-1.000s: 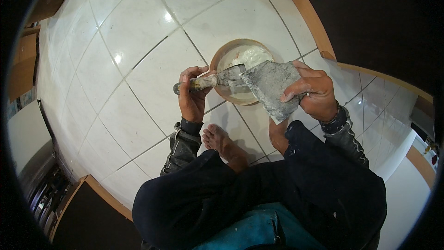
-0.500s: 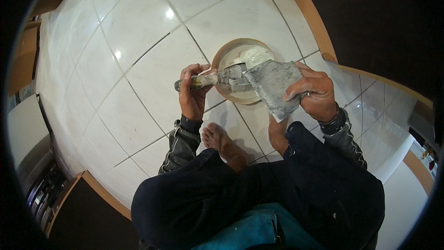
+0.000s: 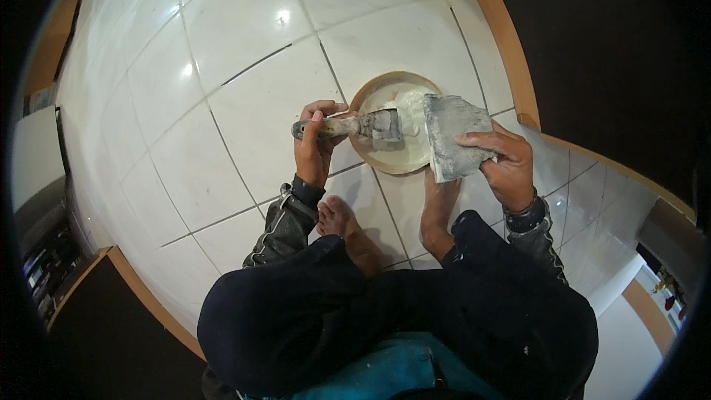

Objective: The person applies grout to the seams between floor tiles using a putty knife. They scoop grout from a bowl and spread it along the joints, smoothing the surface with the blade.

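In my left hand point(image 3: 317, 141) is a small putty knife point(image 3: 333, 127) held by its handle, its blade reaching rightward over a shallow, tan-rimmed round pan point(image 3: 386, 163) of white creamy paste. My right hand point(image 3: 503, 159) grips a flat, roughly square grey piece point(image 3: 453, 133), smeared with paste, with thumb and fingers on its edge; whether it is a blade or a board I cannot tell. It hangs over the pan's right side, with a small gap to the knife's blade. The pan sits on the floor just beyond my bare feet.
White tiled floor point(image 3: 244, 96) surrounds the pan. A dark panel with a wooden edge point(image 3: 585, 44) stands at upper right, another dark panel point(image 3: 104, 326) at lower left. A brown box point(image 3: 52, 44) is at the left rim. My bent knees fill the lower middle.
My right hand and the grey piece have shifted and turned, opening a gap from the knife's blade. The left hand and knife sit slightly farther right in view, along with the surroundings.
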Tool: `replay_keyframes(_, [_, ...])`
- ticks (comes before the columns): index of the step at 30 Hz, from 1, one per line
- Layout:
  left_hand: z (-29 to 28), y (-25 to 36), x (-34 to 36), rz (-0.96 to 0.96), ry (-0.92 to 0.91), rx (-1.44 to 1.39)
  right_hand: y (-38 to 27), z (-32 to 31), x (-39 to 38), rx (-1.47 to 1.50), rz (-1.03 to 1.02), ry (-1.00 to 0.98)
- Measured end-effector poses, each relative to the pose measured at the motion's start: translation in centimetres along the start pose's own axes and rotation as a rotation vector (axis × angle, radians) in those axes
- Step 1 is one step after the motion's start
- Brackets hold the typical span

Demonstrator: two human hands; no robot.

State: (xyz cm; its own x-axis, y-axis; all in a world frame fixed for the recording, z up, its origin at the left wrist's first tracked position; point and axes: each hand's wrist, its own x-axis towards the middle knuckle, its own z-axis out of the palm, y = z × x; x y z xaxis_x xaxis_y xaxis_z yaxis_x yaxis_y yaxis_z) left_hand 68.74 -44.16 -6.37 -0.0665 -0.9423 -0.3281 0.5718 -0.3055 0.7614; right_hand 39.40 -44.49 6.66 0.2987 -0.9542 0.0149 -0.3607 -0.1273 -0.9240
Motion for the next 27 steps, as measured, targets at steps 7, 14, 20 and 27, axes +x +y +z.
replay_keyframes(7, [-0.5,-0.1,-0.4,0.037,0.051,0.032,-0.1,-0.1,0.0,0.032,0.146,0.011])
replay_keyframes(14, [-0.1,-0.4,-0.8,0.112,0.008,0.216,0.5,0.3,0.0,-0.225,0.184,0.031])
replay_keyframes(20, [0.5,-1.2,-0.3,0.046,-0.061,0.313,3.5,0.2,0.3,-0.153,0.379,0.122])
replay_keyframes(27, [2.1,-1.4,-0.8,0.015,-0.035,0.381,6.6,0.3,0.1,0.124,0.495,0.110])
